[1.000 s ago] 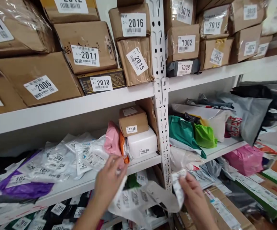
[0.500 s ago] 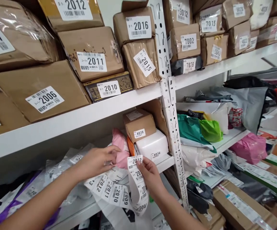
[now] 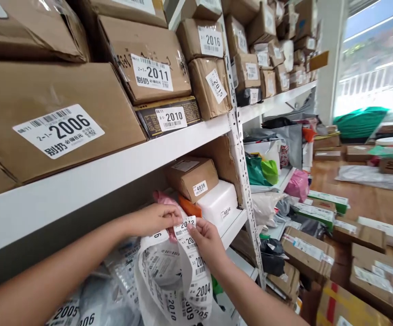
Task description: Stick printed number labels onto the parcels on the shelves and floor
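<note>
A long strip of white barcode labels [image 3: 200,290] hangs in curled loops below my hands, its numbered stickers facing several ways. My right hand [image 3: 208,240] pinches the upper end, beside the label marked 2012. My left hand [image 3: 160,217] has its thumb and fingers closed at the left edge of that same end; the fingertips of both hands are close together. Just behind them, a pink bag [image 3: 164,198] is partly covered by my left hand. Clear plastic-wrapped parcels [image 3: 106,294] lie under my left forearm on the lower shelf.
The upper white shelf [image 3: 114,170] bears labelled cardboard boxes, among them box 2006 [image 3: 60,95]. Below it stand a brown box marked 4039 [image 3: 191,176] and a white parcel [image 3: 218,203]. A perforated post [image 3: 245,194] rises right of my hands. Cartons [image 3: 307,251] cover floor at right.
My left hand has moved right, from beside the pink bag to the top of the label strip, and its fingers have closed. The view has turned right, showing more floor and a window.
</note>
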The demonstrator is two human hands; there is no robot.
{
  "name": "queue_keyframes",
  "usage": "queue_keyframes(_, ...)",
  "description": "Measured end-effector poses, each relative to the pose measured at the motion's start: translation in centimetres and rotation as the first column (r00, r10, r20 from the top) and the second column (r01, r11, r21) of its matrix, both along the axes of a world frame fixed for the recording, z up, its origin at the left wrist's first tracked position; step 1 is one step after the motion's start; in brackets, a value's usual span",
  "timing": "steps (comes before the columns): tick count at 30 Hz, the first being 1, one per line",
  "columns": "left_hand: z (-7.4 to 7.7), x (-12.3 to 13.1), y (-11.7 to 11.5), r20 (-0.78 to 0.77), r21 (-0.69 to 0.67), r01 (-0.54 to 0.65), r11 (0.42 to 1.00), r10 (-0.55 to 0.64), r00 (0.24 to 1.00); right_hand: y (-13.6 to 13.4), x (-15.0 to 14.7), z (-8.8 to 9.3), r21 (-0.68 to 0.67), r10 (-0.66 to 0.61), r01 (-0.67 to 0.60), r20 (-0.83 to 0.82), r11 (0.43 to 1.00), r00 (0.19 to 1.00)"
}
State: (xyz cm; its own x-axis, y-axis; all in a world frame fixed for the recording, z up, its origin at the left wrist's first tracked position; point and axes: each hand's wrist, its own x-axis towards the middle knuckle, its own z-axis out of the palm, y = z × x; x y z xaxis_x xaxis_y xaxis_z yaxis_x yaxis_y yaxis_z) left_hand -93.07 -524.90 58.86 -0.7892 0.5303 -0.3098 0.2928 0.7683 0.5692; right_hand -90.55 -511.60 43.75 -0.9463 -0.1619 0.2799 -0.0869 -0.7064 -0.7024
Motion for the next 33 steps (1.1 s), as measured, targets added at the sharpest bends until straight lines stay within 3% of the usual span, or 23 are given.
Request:
queue_keyframes(5, 0.8, -1.1, 0.0, -0.095, -0.182, 0.076, 0.98, -0.095, 0.991, -1.3, -0.5, -0.3, 0.105, -0.033, 0.026, 0.061, 0.994, 0.998)
queue_keyframes(10, -0.1, -0.4, -0.1, -0.41, -0.352, -0.091, 0.932, -0.066, 0.91, -1.6, -0.1, 0.1, 0.153, -0.065, 0.043, 0.138, 0.987, 0.988)
queue_keyframes(14, -1.1, 0.0, -0.1, -0.495, -0.511, -0.228, 0.829, -0.066, 0.866, -0.6, 0.6, 0.6, 0.119, 0.066, -0.093, 0.212, 0.989, 0.975)
queue_keyframes(17, -1.6, 0.2, 0.1, -0.514, -0.561, -0.248, 0.79, -0.098, 0.852, -0.1, 1.0, 0.3, 0.047, 0.175, -0.195, 0.275, 0.98, 0.945)
queue_keyframes(22, -1.7, 0.5, 0.9, -0.532, -0.636, -0.253, 0.729, -0.178, 0.828, -0.3, 2.3, -1.8, -0.111, 0.169, -0.135, 0.408, 0.985, 0.897)
queue_keyframes(26, -1.2, 0.5, 2.8, -0.594, -0.683, -0.293, 0.67, -0.275, 0.756, 1.3, 3.3, -5.3, -0.143, 0.131, -0.1, 0.227, 0.985, 0.965)
queue_keyframes(29, -0.9, -0.3, 5.2, -0.533, -0.784, -0.198, 0.588, -0.476, 0.7, 3.9, 3.4, -7.5, -0.081, 0.127, -0.12, 0.083, 0.989, 0.988)
queue_keyframes(33, -0.8, -2.4, 7.1, -0.391, -0.785, 0.128, 0.606, -0.645, 0.656, 6.8, 3.4, -8.8, 0.012, 0.147, -0.147, -0.016, 0.989, 0.989)
